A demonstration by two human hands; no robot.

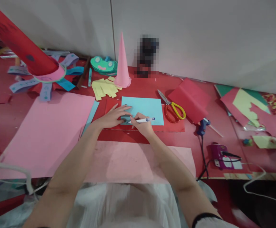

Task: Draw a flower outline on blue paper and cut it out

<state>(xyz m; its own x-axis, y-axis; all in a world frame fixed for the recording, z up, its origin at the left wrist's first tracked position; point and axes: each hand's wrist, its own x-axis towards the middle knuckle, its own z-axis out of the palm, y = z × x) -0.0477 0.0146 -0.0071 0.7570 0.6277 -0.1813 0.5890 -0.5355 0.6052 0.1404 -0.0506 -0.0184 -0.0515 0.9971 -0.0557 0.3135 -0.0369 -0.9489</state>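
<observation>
In the head view, I am pinching the pen point(147, 120) between the thumb and fingers of my right hand point(142, 125), over the lower part of the light blue sheet point(149, 109). Its long axis is running almost straight across from left to right, with the tip pointing left, towards my other hand, and the blue-marked rear end pointing right and tilting slightly towards the wall. I am spreading my left hand point(115, 117) palm down over the left edge of that sheet, its fingers reaching right and its fingertips lying on the paper. The blue sheet is lying on red paper point(176, 127), and a long pale pink sheet point(128, 163) is stretching across the table edge nearest me. Just right of the blue sheet, scissors point(179, 110) with red and yellow handles are lying with their blades pointing away from me and to the left. Beyond the sheet, a pink paper cone point(122, 68) is standing upright, point up, beside pale yellow strips point(104, 88). Farther right, a blue glue gun point(202, 127) is resting near folded red paper point(187, 99).
</observation>
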